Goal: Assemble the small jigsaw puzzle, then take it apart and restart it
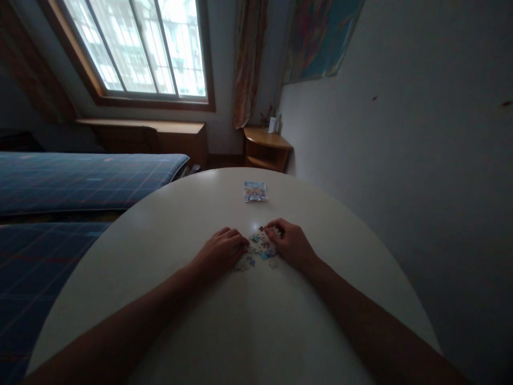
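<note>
A small heap of loose jigsaw puzzle pieces point(258, 243), pale with bits of blue and green, lies between my hands on the round white table point(192, 208). At its left edge rests my left hand point(227, 247), fingers bent and close together. Whatever its fingertips hold, if anything, is hidden. From the right, my right hand point(290, 240) reaches to the far side of the heap, thumb and fingers pinched. By those fingertips shows a small dark reddish puzzle piece point(262, 228). Beyond the heap lies a flat, colourful printed packet point(255, 191).
A bed with a blue plaid cover point(88, 179) stands along the table's left side. The white wall point(360, 160) runs close on the right. Behind the table are a wooden corner shelf point(266, 138) and a long desk point(160, 126) under a bright window.
</note>
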`<move>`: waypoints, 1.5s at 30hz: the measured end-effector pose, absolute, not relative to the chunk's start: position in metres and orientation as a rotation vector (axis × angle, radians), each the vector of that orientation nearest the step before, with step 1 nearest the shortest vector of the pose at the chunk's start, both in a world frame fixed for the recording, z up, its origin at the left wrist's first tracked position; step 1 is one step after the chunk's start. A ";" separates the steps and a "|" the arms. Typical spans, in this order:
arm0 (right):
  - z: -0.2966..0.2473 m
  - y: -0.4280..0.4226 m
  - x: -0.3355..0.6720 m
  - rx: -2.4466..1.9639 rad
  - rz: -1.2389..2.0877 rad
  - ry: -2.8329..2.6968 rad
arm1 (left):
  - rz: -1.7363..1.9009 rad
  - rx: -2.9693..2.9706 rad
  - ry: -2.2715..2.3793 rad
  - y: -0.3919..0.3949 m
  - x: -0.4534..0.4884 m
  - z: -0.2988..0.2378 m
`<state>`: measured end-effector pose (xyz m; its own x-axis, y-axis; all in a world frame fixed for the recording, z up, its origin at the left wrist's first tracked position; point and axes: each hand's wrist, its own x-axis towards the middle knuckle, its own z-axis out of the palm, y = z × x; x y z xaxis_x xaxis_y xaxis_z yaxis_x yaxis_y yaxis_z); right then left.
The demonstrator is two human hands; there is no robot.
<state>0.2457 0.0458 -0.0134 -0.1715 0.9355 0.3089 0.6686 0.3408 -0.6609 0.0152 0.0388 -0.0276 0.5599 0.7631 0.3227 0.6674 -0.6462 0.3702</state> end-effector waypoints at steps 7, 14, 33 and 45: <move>-0.013 0.054 0.255 -1.357 0.682 -1.807 | 0.681 2.557 1.273 0.035 0.015 -0.025; 0.008 0.024 0.265 -1.315 0.462 -2.322 | 0.764 2.540 1.291 0.032 0.016 -0.025; 0.011 0.010 0.255 -1.169 0.632 -2.412 | 0.706 2.575 1.082 0.014 0.033 -0.024; 0.012 0.015 0.271 -1.196 0.476 -2.493 | 0.766 2.555 1.109 0.015 0.029 -0.023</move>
